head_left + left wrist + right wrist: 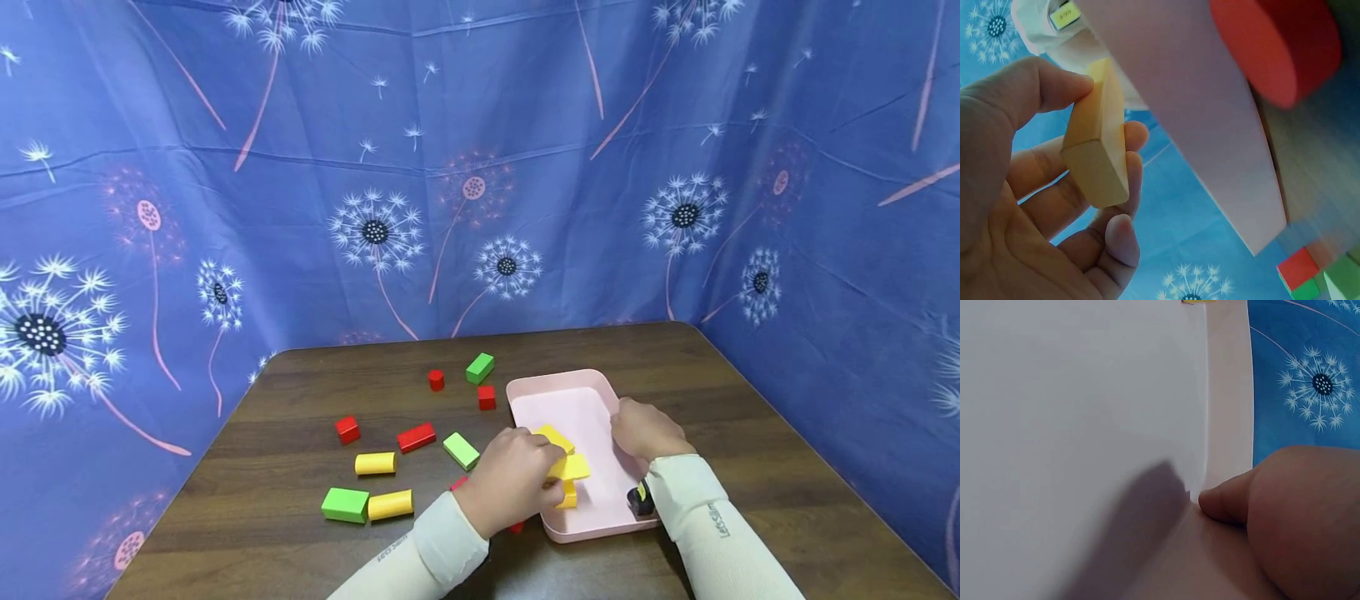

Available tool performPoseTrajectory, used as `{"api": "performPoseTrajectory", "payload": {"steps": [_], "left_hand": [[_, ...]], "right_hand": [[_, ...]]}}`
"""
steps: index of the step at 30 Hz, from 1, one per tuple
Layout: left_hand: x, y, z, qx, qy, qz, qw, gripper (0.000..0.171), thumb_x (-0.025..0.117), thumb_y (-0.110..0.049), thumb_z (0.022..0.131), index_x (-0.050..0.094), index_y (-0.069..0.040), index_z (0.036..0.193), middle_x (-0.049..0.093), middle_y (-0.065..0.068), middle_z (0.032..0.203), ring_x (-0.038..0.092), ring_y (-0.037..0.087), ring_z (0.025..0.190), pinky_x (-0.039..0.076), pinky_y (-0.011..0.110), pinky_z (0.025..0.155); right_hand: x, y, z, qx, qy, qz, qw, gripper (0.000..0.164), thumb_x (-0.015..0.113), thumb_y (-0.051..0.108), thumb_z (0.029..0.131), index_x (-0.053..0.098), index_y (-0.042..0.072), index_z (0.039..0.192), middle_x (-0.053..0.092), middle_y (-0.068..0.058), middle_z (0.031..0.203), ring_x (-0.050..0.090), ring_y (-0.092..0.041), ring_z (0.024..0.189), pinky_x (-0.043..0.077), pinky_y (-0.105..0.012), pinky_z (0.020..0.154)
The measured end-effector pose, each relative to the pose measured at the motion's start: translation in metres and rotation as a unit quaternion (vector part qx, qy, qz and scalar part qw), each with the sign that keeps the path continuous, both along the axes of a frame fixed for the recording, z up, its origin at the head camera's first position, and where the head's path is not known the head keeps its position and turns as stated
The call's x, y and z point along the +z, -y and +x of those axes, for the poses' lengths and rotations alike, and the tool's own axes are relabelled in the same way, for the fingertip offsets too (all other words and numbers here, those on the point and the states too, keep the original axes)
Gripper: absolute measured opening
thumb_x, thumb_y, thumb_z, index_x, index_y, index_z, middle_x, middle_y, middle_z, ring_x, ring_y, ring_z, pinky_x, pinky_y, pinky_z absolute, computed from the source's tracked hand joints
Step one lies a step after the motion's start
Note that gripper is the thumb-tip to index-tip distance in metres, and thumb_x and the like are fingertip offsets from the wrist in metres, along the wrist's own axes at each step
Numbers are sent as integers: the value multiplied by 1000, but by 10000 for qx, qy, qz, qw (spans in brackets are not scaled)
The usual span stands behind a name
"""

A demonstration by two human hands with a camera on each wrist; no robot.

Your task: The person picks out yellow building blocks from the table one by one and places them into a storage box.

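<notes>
My left hand (pixel 513 479) pinches a yellow block (pixel 1094 137) between thumb and fingers, over the left side of a pink tray (pixel 577 529). Close by that hand in the head view, more yellow blocks (pixel 555 437) show in the tray, partly hidden by the fingers. My right hand (pixel 651 429) grips the tray's right wall, its thumb (pixel 1225 497) lying over the inner side in the right wrist view. Its other fingers are hidden behind the wall. Beneath my left hand, red blocks (pixel 517 527) peek out beside the tray.
Left of the tray, the brown wooden table (pixel 255 500) bears scattered red blocks (pixel 416 437), green blocks (pixel 345 505) and yellow cylinders (pixel 375 463). A red cylinder (pixel 437 380) stands farther back. Blue dandelion-print cloth (pixel 450 167) hangs behind the table and at its right.
</notes>
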State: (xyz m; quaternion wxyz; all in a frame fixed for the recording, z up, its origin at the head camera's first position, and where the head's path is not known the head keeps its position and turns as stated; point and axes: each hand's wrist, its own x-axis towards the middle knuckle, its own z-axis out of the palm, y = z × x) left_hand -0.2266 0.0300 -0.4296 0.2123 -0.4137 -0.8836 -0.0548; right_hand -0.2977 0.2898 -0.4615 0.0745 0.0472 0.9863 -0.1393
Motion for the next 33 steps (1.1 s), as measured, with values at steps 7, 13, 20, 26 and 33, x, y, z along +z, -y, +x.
{"api": "performPoseTrajectory", "payload": {"steps": [7,13,20,26,33], "left_hand": [[-8,-6,4,-407,-201,-88,9989,15,81,-31,83,68,-24,84,64,-14,73,49,4,65,45,23,67],[-11,-9,7,-503,-241,-148,9983,17,81,-27,82,65,-24,79,63,-14,72,49,3,64,43,23,65],[-12,-11,9,-501,-2,-267,9984,13,83,-28,84,71,-25,81,67,-15,74,50,0,62,47,22,65],[-11,-12,11,-470,128,-367,9981,11,82,-32,85,73,-26,85,66,-15,73,47,-1,61,46,20,63],[-10,-13,14,-444,314,-424,9976,13,83,-38,86,77,-28,93,68,-16,80,48,-2,65,47,15,66]], "right_hand": [[-1,-2,1,23,-50,-119,9999,43,43,22,104,55,-7,134,67,-28,123,68,-38,97,54,-64,81],[-2,-2,1,35,-24,-166,9999,43,44,22,104,56,-7,133,68,-25,119,65,-32,89,54,-61,80],[-1,-1,-1,-30,82,-171,9998,46,45,22,104,52,-8,137,65,-30,124,66,-35,94,54,-64,84],[-1,-1,-1,-6,41,-140,9999,46,46,21,103,52,-9,137,65,-30,125,67,-37,96,54,-64,84],[1,-2,1,40,-6,-143,9999,45,45,21,103,53,-9,136,65,-31,124,68,-38,96,54,-64,84]]}}
